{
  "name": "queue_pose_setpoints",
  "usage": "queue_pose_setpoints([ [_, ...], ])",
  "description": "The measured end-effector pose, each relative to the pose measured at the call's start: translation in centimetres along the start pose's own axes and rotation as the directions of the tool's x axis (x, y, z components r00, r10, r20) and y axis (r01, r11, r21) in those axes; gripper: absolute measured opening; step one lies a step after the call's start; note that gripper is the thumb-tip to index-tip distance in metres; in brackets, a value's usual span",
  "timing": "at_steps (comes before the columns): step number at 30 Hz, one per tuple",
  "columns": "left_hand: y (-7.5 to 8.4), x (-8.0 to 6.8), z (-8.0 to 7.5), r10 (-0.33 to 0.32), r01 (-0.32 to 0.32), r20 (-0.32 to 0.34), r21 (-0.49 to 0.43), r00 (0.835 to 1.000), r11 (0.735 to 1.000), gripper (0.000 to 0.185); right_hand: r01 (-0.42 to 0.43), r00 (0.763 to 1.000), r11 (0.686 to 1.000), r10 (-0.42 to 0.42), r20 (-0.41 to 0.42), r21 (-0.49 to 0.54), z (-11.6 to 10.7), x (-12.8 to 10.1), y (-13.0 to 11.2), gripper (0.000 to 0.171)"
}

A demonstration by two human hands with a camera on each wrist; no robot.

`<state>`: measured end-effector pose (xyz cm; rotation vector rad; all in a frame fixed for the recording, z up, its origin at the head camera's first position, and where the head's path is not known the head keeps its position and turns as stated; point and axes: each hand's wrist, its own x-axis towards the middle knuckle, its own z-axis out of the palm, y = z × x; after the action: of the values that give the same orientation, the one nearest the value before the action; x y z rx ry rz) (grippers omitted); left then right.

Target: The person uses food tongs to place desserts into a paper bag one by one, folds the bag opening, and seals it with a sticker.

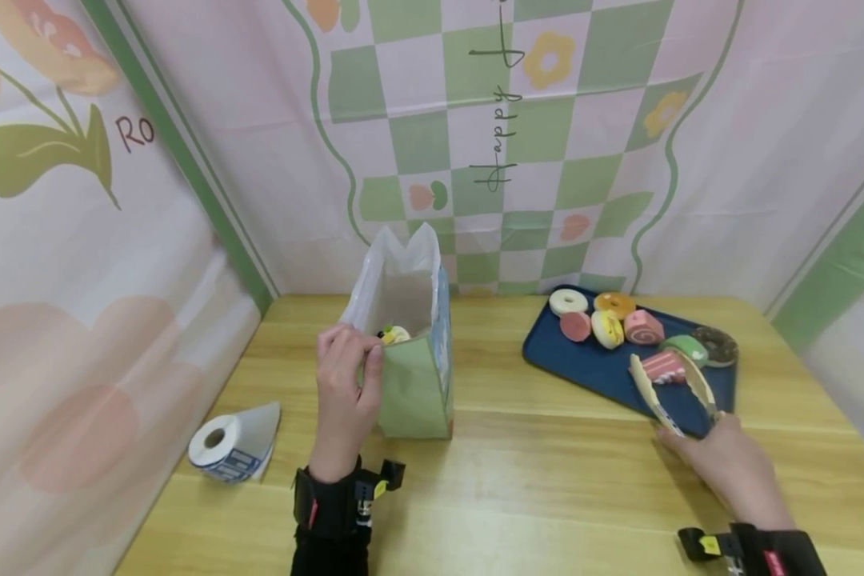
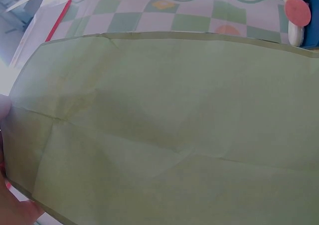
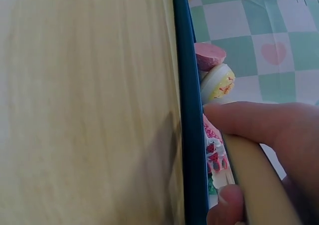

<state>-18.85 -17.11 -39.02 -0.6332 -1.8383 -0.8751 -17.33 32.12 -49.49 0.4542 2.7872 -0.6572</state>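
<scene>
My left hand point(image 1: 347, 384) pinches the near rim of a green paper bag point(image 1: 414, 400) standing upright with its mouth open. A small cream-coloured pastry point(image 1: 398, 334) shows just inside that rim. In the left wrist view, the bag's green side point(image 2: 164, 115) hides most of the scene. Over at the right, my right hand point(image 1: 734, 468) holds a pair of tongs point(image 1: 646, 390). The tongs' spread arms stand either side of a pink striped cake point(image 1: 662, 367) on a dark blue tray point(image 1: 576, 366); whether they touch it I cannot tell. The right wrist view shows thumb and finger gripping the tongs point(image 3: 264, 185).
Several toy pastries share the tray, among them a white donut point(image 1: 568, 302), a yellow macaron point(image 1: 608, 329), a pink roll point(image 1: 644, 327) and a chocolate donut point(image 1: 716, 346). A label roll point(image 1: 223, 448) lies on the wooden table point(image 1: 518, 488) at left. Patterned cloth point(image 1: 475, 144) hangs behind.
</scene>
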Motion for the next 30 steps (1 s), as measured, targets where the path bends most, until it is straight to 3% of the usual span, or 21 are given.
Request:
queue_pose_setpoints([
  [11,0.0,0.1,-0.1,-0.012,0.012,0.0,-0.001,1.0,1.0,0.032,-0.009,1.0,0.999,0.01,0.017,-0.053,0.0,-0.2,-0.7,0.131],
  [19,-0.1,0.0,0.0,-0.009,0.009,-0.002,-0.007,1.0,1.0,0.032,0.0,1.0,0.999,-0.002,-0.028,-0.048,0.4,-0.3,-0.5,0.117],
  [30,-0.2,-0.1,0.0,-0.007,0.007,-0.003,0.003,1.0,1.0,0.031,0.004,0.997,0.999,-0.007,-0.077,-0.034,1.0,-0.4,-0.4,0.116],
])
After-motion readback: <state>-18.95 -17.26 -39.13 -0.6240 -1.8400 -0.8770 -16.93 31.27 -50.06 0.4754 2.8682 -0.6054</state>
